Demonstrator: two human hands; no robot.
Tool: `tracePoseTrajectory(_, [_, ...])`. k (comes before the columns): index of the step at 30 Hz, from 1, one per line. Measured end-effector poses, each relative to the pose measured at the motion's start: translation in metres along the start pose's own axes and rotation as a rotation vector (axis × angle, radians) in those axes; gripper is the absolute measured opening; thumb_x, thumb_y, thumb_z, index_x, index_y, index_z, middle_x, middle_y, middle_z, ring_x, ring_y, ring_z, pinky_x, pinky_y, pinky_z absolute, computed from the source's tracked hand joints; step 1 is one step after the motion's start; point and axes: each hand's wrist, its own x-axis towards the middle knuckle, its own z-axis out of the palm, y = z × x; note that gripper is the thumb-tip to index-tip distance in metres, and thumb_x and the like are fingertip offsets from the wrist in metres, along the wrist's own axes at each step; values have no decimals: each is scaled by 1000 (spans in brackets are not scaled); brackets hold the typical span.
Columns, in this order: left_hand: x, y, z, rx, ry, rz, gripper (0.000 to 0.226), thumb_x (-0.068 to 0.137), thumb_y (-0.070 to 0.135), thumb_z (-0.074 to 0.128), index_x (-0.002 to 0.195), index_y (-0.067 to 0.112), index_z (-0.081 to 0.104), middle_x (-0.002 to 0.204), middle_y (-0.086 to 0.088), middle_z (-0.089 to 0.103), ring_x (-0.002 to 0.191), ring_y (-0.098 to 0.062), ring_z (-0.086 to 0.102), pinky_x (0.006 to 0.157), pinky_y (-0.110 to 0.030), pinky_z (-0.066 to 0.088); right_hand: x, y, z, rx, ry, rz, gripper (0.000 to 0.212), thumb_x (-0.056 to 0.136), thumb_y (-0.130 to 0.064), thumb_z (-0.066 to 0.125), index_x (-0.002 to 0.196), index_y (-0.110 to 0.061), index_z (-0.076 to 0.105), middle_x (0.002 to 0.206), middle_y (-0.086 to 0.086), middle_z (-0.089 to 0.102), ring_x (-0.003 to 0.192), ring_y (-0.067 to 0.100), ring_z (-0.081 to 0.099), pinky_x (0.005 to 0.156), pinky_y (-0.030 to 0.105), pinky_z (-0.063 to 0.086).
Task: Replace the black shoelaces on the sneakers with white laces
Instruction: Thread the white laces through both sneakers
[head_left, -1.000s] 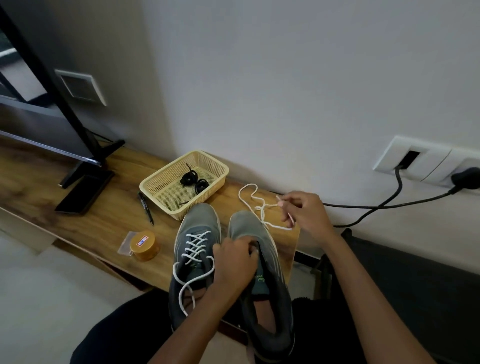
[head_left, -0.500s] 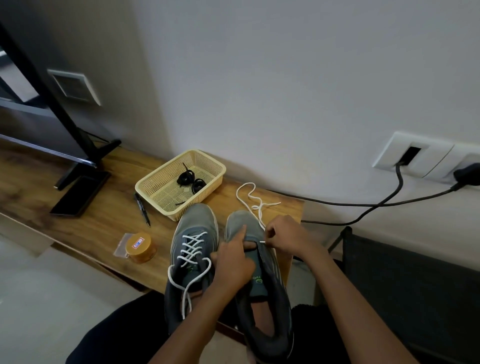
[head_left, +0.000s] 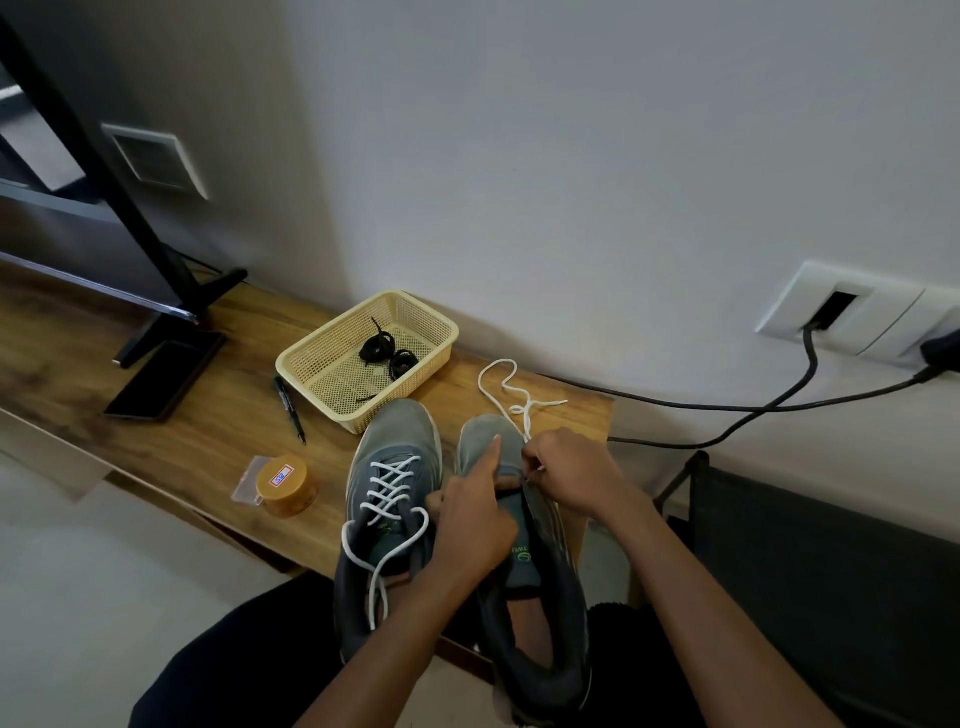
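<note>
Two sneakers stood side by side at the edge of the table (head_left: 208, 426), toes to the wall. The left sneaker (head_left: 395, 431) was laced in white, and the right sneaker (head_left: 475, 441) had no lace in it. I saw the loose white lace (head_left: 521, 410) on the table just past that shoe's toe, running away from the right hand (head_left: 571, 473) toward the wall. That hand was the nearer one. Its fingers were curled tight, pinching the lace's near end by the front holes. The left hand (head_left: 478, 525) gripped the shoe's top, with one finger straight along the toe. I thought the tip had to go into a hole next.
</note>
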Motion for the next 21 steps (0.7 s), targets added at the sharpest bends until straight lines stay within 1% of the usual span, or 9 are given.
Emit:
tracePoseTrajectory(2, [2, -4, 3, -22, 9, 5, 94, 60, 11, 41, 150, 29, 19, 120, -5, 63, 121, -23, 50, 103, -43, 38, 0, 0, 3, 59, -18, 17, 11, 89, -15, 53, 84, -13, 62, 95, 5, 64, 90, 21, 59, 67, 29, 43])
tracePoseTrajectory(6, [3, -7, 5, -9, 53, 40, 91, 69, 2, 48, 149, 31, 18, 124, -4, 61, 119, -25, 50, 102, -43, 38, -2, 5, 1, 250, -32, 58, 7, 84, -12, 62, 78, -15, 62, 84, -2, 62, 81, 14, 58, 66, 27, 44])
tracePoseTrajectory(8, [1, -3, 5, 98, 100, 67, 86, 76, 3, 53, 149, 32, 17, 124, 0, 62, 120, -22, 48, 105, -40, 32, -3, 6, 0, 307, -28, 69, 10, 84, -10, 63, 76, -15, 60, 78, -3, 58, 76, 14, 56, 63, 25, 42])
tracePoseTrajectory(9, [0, 1, 4, 195, 137, 79, 83, 80, 7, 54, 149, 32, 16, 123, 4, 62, 120, -20, 46, 104, -37, 27, -2, 6, 1, 309, -30, 69, 9, 84, -10, 62, 77, -14, 60, 80, -1, 58, 77, 15, 56, 62, 24, 41])
tracePoseTrajectory(11, [-2, 8, 4, 383, 217, 107, 75, 86, 15, 53, 149, 32, 16, 120, 8, 62, 116, -18, 48, 91, -33, 18, -1, 6, 4, 291, -33, 68, 3, 86, -13, 62, 83, -11, 63, 86, 2, 59, 78, 14, 54, 59, 19, 37])
tracePoseTrajectory(13, [-3, 14, 5, 490, 265, 152, 66, 90, 20, 50, 147, 32, 19, 114, 7, 64, 109, -18, 51, 80, -32, 14, 0, 6, 5, 306, -40, 78, 7, 86, -16, 63, 87, -9, 64, 86, 1, 56, 79, 14, 53, 58, 19, 36])
tracePoseTrajectory(16, [8, 19, 6, 607, 274, 198, 56, 92, 24, 48, 142, 31, 23, 101, 2, 67, 98, -21, 57, 83, -34, 21, 0, 8, 4, 390, -81, 126, 8, 84, -15, 66, 84, -7, 66, 85, 5, 62, 81, 19, 59, 70, 31, 44])
tracePoseTrajectory(18, [17, 21, 4, 676, 271, 209, 56, 91, 23, 49, 141, 29, 24, 98, 0, 67, 95, -22, 59, 87, -35, 25, 1, 11, 4, 417, -100, 147, 7, 83, -15, 67, 83, -9, 68, 85, 4, 65, 83, 19, 60, 78, 34, 45])
tracePoseTrajectory(21, [22, 23, 2, 681, 267, 222, 55, 90, 20, 50, 140, 26, 28, 98, -2, 69, 97, -22, 61, 89, -33, 23, 1, 14, 3, 396, -128, 170, 9, 82, -21, 68, 87, -15, 72, 95, 3, 69, 94, 21, 59, 91, 43, 42])
